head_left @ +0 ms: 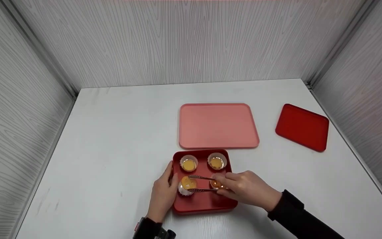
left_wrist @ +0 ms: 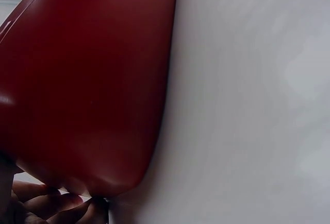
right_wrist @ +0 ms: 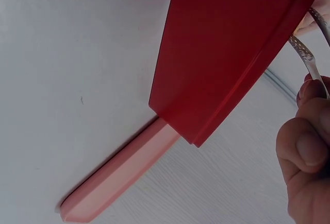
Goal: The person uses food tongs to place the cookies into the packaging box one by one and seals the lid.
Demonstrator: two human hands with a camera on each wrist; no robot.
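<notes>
A deep red tray (head_left: pixel 199 203) holds several small yellow tarts in white paper cups. My left hand (head_left: pixel 163 196) grips its left wall, thumb at the rim; in the left wrist view the fingers (left_wrist: pixel 56 203) lie against the tray's outside. My right hand (head_left: pixel 249 188) holds metal tongs (head_left: pixel 201 190) with dotted tips. The tips straddle a yellow round piece (head_left: pixel 187 183), which sits tilted over the front-left paper cup (head_left: pixel 185 192). Two yellow tarts stand in the back cups, one at left (head_left: pixel 188 164) and one at right (head_left: pixel 216 162). Right fingers partly cover an orange-yellow tart (head_left: pixel 215 184).
A pink flat tray (head_left: pixel 218 126) lies just behind the deep red tray. Farther right, a smaller red flat tray (head_left: pixel 302 127) lies at an angle. White wood-grain panels (head_left: pixel 191 43) bound the white table (head_left: pixel 111 132) at the back and both sides.
</notes>
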